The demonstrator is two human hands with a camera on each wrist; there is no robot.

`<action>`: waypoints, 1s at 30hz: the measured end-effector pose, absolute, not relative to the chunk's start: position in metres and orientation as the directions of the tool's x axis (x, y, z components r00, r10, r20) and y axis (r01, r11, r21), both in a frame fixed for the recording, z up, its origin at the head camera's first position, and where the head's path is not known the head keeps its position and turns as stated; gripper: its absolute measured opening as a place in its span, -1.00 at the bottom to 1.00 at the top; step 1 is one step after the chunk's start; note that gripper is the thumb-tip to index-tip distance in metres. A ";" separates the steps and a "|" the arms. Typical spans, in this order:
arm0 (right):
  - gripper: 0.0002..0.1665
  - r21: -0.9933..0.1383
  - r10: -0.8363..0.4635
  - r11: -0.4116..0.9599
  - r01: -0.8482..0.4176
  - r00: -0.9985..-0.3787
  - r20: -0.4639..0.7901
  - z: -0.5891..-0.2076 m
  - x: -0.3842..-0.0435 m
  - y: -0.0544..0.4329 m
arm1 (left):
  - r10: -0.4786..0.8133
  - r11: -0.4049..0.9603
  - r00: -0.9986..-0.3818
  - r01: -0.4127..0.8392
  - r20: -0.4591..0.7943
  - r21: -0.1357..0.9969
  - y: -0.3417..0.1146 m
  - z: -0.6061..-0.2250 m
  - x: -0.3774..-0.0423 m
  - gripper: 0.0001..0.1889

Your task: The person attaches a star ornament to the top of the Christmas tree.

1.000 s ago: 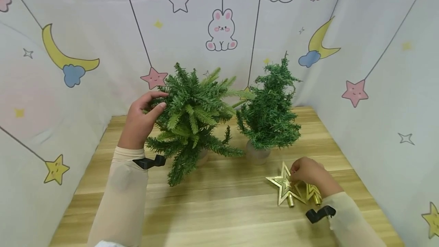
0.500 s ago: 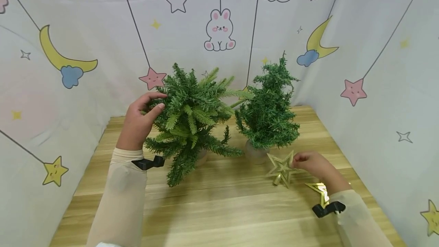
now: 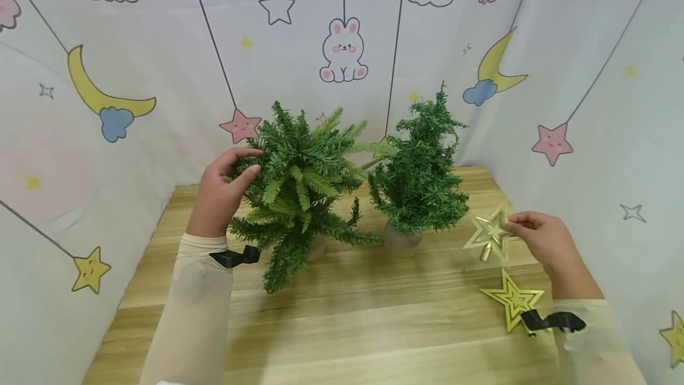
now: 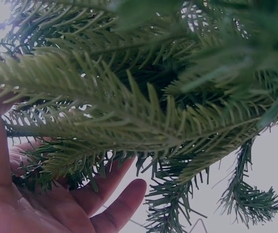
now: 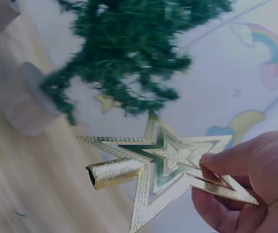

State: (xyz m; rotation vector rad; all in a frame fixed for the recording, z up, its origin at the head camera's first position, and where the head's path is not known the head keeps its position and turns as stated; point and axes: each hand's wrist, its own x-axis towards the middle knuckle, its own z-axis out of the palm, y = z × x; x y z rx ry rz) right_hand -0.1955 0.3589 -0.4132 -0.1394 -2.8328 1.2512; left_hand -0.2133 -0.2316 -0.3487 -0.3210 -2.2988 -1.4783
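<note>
My right hand [image 3: 545, 242] pinches a gold star tree topper [image 3: 494, 232] by one point, above the table. In the right wrist view the topper's hollow gold socket [image 5: 114, 173] points left, away from the fingers. My left hand [image 3: 218, 192] is at the left side of a bushy artificial Christmas tree [image 3: 299, 189]. Its relaxed fingers lie among the branches [image 4: 129, 121], partly hidden by needles, and curl round nothing that I can see. On the table below the right hand lies a second gold star topper [image 3: 513, 300], partly covered by the wrist mount.
A slimmer artificial Christmas tree [image 3: 422, 171] stands right of the bushy one in a pale round pot [image 3: 402, 241]. The wooden table [image 3: 342, 325] meets printed white curtains [image 3: 299, 64] at the back and both sides.
My right hand has lifted the star topper off the table and carried it right and away from me. The second star lies uncovered farther right. The left hand stays at the tree.
</note>
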 end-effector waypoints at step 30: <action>-0.78 -0.768 0.012 0.044 -0.639 -0.769 0.640 -0.141 -0.222 0.196 | 0.003 0.387 -0.889 0.424 0.459 0.819 -0.229 -0.352 -0.215 -0.65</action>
